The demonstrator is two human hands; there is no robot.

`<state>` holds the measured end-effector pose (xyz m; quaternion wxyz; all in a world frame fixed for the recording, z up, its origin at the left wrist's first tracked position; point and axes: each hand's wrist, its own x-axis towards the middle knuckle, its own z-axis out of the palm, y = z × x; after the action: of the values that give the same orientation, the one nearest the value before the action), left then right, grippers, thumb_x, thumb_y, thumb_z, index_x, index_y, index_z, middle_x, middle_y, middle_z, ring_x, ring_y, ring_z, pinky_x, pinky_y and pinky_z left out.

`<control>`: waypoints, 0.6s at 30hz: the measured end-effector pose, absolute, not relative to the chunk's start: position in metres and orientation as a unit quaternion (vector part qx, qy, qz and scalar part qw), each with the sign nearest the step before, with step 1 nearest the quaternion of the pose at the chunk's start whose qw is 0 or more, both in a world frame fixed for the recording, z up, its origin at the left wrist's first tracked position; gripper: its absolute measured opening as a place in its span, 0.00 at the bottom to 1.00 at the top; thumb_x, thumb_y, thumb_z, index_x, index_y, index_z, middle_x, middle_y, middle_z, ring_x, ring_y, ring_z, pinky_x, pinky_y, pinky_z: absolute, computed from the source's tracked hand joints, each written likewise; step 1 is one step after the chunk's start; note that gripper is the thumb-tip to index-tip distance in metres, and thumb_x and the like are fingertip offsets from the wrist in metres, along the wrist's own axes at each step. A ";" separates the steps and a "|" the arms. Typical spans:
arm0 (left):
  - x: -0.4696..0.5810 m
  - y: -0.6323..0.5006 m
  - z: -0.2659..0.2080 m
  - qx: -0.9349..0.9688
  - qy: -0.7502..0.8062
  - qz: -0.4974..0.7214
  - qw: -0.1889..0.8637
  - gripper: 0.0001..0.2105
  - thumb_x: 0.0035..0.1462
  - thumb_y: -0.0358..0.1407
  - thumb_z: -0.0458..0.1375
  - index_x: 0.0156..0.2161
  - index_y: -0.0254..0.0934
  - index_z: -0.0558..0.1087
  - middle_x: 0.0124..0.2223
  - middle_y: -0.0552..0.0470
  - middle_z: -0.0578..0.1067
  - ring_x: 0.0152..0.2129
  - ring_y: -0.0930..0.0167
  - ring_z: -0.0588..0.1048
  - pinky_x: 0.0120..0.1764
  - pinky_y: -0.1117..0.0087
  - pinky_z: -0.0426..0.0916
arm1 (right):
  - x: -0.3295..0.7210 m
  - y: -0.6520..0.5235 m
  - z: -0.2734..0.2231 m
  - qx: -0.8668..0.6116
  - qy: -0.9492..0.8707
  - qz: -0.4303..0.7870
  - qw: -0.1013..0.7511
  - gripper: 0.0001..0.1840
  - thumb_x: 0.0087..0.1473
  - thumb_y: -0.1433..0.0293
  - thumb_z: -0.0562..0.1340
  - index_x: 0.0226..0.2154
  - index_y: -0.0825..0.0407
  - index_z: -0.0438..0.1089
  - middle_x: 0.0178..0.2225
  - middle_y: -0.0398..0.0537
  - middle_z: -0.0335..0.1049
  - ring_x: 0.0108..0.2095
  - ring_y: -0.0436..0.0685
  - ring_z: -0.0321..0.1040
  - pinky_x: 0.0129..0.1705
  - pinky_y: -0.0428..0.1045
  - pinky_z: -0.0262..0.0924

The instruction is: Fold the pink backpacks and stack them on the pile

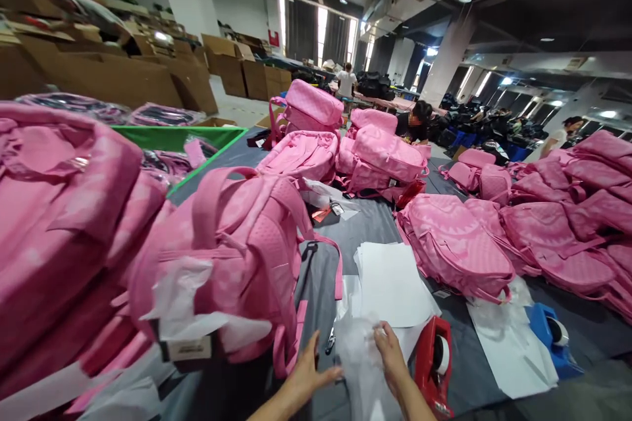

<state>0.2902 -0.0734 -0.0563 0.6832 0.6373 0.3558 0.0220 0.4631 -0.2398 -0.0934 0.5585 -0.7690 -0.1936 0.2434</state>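
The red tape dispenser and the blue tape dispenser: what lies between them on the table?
In the head view, white paper sheets lie on the grey table between the red tape dispenser and blue tape dispenser.

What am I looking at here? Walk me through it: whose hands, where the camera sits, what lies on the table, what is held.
One picture, taken by a camera worn on a person's head, looking down at their own bare hands. The left hand and right hand both touch a crumpled clear plastic sheet on a grey table. Around it lie white paper sheets, a red tape dispenser, a blue tape dispenser and many pink backpacks. Other people work farther back.
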 end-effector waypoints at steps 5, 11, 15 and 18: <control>0.323 -0.095 -0.092 0.551 0.380 0.040 0.741 0.45 0.37 0.72 0.60 0.49 0.34 0.77 0.42 0.39 0.83 0.42 0.53 0.82 0.47 0.59 0.75 | 0.470 -0.248 -0.086 -0.773 -0.281 0.303 0.480 0.32 0.63 0.41 0.46 0.43 0.49 0.67 0.27 0.45 0.72 0.27 0.57 0.73 0.30 0.50 0.67; 0.300 -0.093 -0.105 0.611 0.430 0.107 0.656 0.36 0.35 0.73 0.62 0.27 0.38 0.77 0.27 0.49 0.77 0.30 0.59 0.76 0.37 0.63 0.71 | 0.533 -0.253 -0.090 -0.849 -0.425 0.199 0.242 0.37 0.48 0.78 0.63 0.62 0.57 0.66 0.66 0.67 0.61 0.68 0.75 0.54 0.70 0.69 0.46; 0.290 -0.094 -0.103 0.644 0.440 0.132 0.612 0.33 0.41 0.69 0.61 0.30 0.38 0.80 0.31 0.48 0.78 0.32 0.60 0.76 0.38 0.64 0.70 | 0.543 -0.228 -0.109 -0.852 -0.493 0.151 0.089 0.44 0.48 0.88 0.56 0.67 0.56 0.60 0.71 0.66 0.49 0.71 0.79 0.45 0.68 0.79 0.44; 0.286 -0.097 -0.098 0.665 0.437 0.139 0.589 0.31 0.46 0.66 0.59 0.33 0.37 0.80 0.32 0.48 0.77 0.33 0.61 0.76 0.39 0.65 0.70 | 0.546 -0.213 -0.119 -0.850 -0.512 0.126 0.006 0.37 0.55 0.87 0.50 0.66 0.56 0.61 0.69 0.68 0.54 0.66 0.77 0.58 0.54 0.70 0.71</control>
<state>0.2860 -0.0969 -0.0984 0.5893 0.6652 0.4369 0.1391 0.5463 -0.2127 -0.1191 0.0060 -0.8498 -0.5119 0.1256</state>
